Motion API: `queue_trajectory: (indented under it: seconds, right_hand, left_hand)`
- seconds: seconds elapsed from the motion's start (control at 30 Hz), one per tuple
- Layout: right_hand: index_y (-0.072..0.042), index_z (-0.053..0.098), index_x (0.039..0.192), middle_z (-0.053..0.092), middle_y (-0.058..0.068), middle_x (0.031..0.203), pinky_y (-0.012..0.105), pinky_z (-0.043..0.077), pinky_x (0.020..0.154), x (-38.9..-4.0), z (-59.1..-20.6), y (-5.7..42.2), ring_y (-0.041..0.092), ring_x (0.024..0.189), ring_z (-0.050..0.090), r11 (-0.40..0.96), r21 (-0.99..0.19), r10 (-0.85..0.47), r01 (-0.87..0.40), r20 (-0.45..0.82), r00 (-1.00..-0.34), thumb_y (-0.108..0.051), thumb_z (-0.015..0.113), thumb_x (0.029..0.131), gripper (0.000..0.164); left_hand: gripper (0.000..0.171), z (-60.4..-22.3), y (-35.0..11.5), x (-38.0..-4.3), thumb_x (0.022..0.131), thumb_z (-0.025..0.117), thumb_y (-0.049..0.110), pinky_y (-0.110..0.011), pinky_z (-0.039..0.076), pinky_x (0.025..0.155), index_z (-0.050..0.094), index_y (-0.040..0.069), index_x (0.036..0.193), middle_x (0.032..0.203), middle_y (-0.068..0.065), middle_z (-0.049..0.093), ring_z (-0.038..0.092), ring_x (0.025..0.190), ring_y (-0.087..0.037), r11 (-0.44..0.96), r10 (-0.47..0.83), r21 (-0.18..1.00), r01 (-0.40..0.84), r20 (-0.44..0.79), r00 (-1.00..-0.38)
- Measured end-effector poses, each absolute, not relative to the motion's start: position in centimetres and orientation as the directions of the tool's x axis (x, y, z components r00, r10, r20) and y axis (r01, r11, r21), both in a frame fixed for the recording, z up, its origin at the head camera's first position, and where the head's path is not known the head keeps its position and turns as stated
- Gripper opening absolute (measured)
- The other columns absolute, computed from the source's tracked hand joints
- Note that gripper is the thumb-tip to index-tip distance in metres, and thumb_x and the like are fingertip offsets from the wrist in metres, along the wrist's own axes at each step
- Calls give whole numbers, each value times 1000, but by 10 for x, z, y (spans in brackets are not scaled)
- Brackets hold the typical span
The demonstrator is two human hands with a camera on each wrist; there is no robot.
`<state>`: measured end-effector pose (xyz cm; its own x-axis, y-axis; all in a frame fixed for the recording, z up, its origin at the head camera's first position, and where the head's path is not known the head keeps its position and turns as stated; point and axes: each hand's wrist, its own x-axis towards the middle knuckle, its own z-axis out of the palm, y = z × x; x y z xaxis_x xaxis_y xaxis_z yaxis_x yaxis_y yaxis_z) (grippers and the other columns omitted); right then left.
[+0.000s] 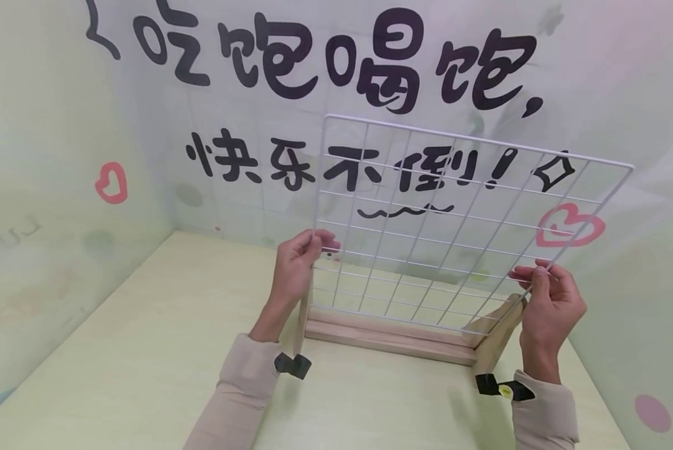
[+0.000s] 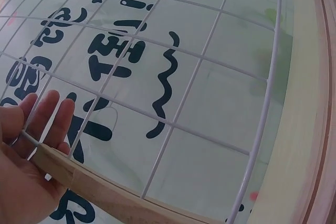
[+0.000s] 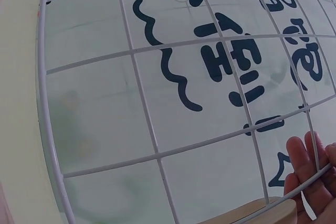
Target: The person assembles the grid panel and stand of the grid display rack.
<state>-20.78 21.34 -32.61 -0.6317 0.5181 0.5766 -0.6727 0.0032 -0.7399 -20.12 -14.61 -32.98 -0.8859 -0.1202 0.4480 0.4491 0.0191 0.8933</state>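
Observation:
A white wire grid panel (image 1: pixel 409 231) stands tilted above a wooden stand, its lower edge close to the wooden crossbar (image 1: pixel 389 340). My left hand (image 1: pixel 299 259) pinches the panel's left edge wire between thumb and fingers. On the opposite edge, my right hand (image 1: pixel 552 303) pinches the wire in the same way. The left wrist view shows the left fingers (image 2: pixel 62 119) behind the wires, beside a wooden side piece (image 2: pixel 105 187). In the right wrist view, the right fingers (image 3: pixel 302 161) lie behind the edge wire near the other wooden side piece (image 3: pixel 268 213). Whether the panel touches the crossbar I cannot tell.
The stand rests on a pale yellow tabletop (image 1: pixel 145 350). Behind it rises a white wall covering (image 1: pixel 291 119) with large black characters and a red heart (image 1: pixel 569 226). Side walls (image 1: pixel 49 187) close in the table at left and right.

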Motion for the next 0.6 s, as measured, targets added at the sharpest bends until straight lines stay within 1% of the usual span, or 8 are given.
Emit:
queue_trajectory:
  seconds: [0.13,0.23,0.47,0.6]
  right_hand:
    - [11,67,101,74,7,77,21,58,73,-207,-330,214,14,67,72,-24,-740,521,-672,565,-640,-6,65,94,19]
    - [11,66,102,74,6,77,21,58,77,-207,-333,214,15,68,72,-16,-751,516,-660,560,-648,-6,64,95,19]
    - [9,68,102,74,3,78,19,56,86,-206,-336,216,13,73,73,56,-772,513,-633,566,-645,-9,64,96,19]
    - [10,68,102,75,2,78,18,55,86,-206,-336,217,12,73,73,60,-769,510,-636,572,-643,-8,64,95,19]
  left_hand:
    - [26,-331,-146,-201,104,49,10,-40,46,107,66,-8,110,102,-23,72,70,97,-20,29,-122,896,442,442,-889]
    - [26,-333,-146,-201,104,49,10,-39,46,107,67,-7,111,104,-22,71,68,105,-27,36,-117,899,437,438,-891]
    - [26,-336,-148,-201,104,47,9,-41,44,108,67,-7,109,114,-22,70,61,120,-26,40,-97,892,450,452,-887]
    - [27,-338,-149,-200,104,47,10,-42,41,111,67,-7,110,116,-22,69,59,124,-25,37,-89,891,453,455,-886]
